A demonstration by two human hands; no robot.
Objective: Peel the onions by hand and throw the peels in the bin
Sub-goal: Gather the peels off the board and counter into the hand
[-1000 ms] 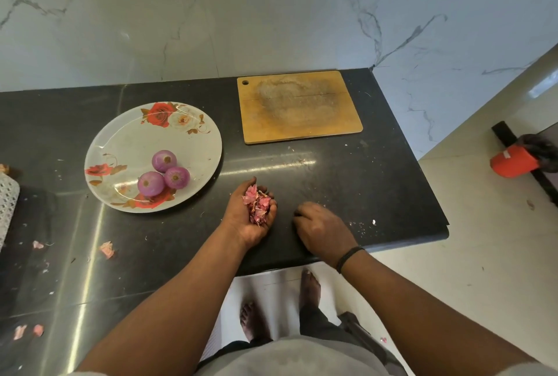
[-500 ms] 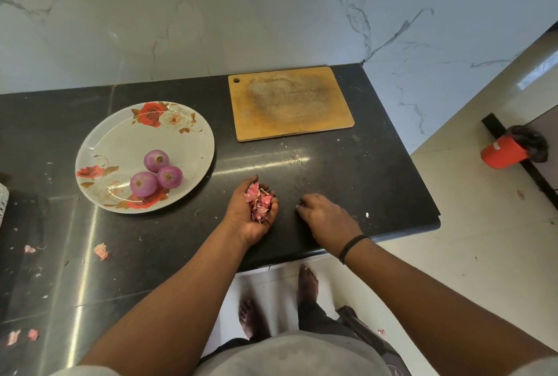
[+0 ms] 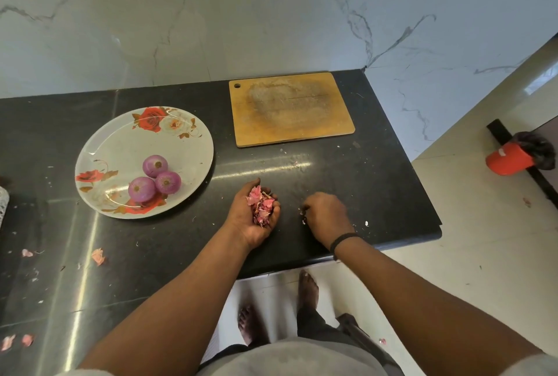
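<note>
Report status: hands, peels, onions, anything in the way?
Left hand cupping a pile of peels; right hand picking scraps off the counter. Three peeled onions on plate. Loose peels left of hands.

left hand [image 3: 253, 218] cups onion peels [image 3: 262, 206]; right hand [image 3: 326, 214] curled on counter [image 3: 377, 194].
</note>
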